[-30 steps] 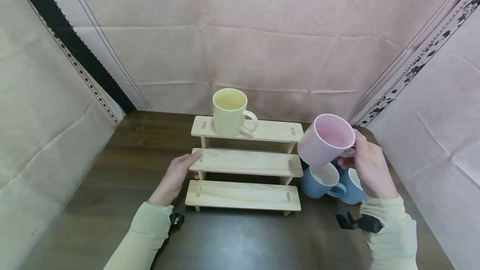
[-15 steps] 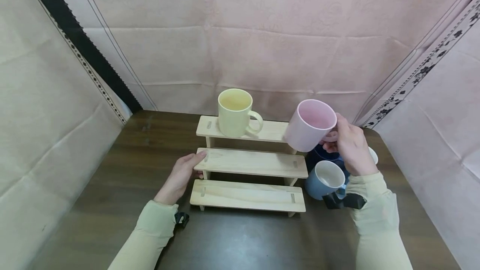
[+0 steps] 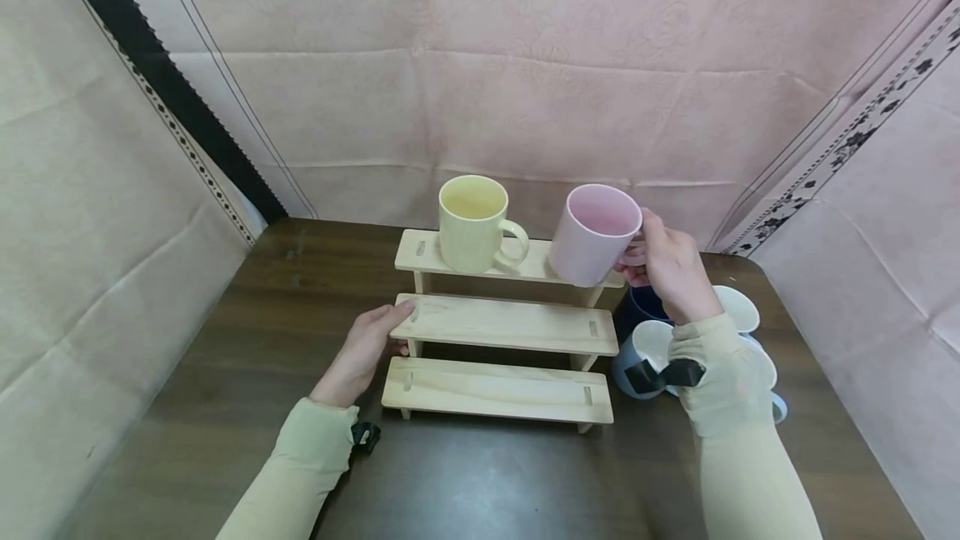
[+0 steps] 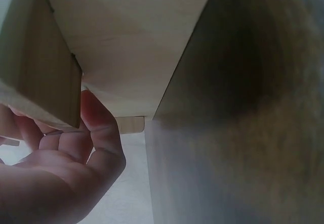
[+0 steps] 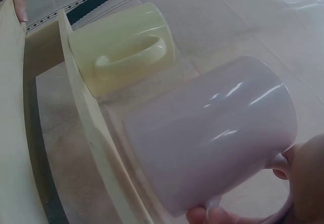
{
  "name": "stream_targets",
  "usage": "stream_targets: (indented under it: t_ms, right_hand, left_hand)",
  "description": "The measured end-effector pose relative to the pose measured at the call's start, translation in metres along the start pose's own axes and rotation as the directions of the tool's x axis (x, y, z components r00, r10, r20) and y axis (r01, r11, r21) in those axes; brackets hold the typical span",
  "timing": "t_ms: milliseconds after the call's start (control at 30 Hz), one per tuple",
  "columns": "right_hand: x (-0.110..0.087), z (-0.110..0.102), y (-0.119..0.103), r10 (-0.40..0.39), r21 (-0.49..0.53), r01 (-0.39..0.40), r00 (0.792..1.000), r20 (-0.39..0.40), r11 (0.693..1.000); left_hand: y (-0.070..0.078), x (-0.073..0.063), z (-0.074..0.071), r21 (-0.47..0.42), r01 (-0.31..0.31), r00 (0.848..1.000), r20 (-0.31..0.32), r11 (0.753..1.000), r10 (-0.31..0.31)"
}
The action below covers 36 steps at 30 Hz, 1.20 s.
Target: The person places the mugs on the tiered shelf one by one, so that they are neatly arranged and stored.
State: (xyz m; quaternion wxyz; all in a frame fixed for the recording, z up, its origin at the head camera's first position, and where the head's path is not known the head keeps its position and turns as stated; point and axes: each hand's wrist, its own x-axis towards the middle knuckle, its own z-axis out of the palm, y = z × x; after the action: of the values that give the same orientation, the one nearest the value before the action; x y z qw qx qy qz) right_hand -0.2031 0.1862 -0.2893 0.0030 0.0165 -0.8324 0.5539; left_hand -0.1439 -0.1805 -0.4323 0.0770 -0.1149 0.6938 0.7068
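A pink mug [image 3: 588,244] and yellow mug [image 3: 468,236] are showing plain pastels; the shelf [image 3: 502,324] is showing pale grain, the tabletop [image 3: 480,482] dark brown, the cloth border [image 3: 857,140] black flowers.

Light blue mugs [image 3: 632,367] partly hidden behind the right sleeve [image 3: 738,415], navy mug [image 3: 634,312] partly behind the right hand [image 3: 670,263].

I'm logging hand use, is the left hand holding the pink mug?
No, the right hand grips the pink mug by its handle, while the left hand grips the middle shelf.

Pink mug [image 3: 588,244] gleams glossy, yellow mug [image 3: 469,236] shines, 3 shelves [image 3: 502,324] show smooth wood, wood-grained table [image 3: 480,482] glints, creased cloth [image 3: 540,107] looks matt
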Motion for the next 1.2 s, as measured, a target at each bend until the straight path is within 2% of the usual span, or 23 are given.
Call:
stream_targets:
  t_ms: [433, 867, 1200]
  right_hand:
    - [0.011, 0.010, 0.000, 0.020, -0.094, -0.017, 0.999, 0.038, 0.995]
    - [0.015, 0.017, -0.002, -0.001, -0.062, 0.004, 0.999, 0.039, 0.998]
    - [0.017, 0.024, 0.000, 0.015, -0.053, -0.013, 0.999, 0.040, 0.999]
  left_hand:
    - [0.001, 0.001, 0.001, -0.017, -0.004, 1.000, 0.004, 1.000, 0.004]
    - [0.000, 0.000, 0.001, -0.016, -0.006, 1.000, -0.006, 1.000, 0.005]
    - [0.000, -0.001, 0.001, -0.018, -0.005, 1.000, -0.013, 1.000, 0.005]
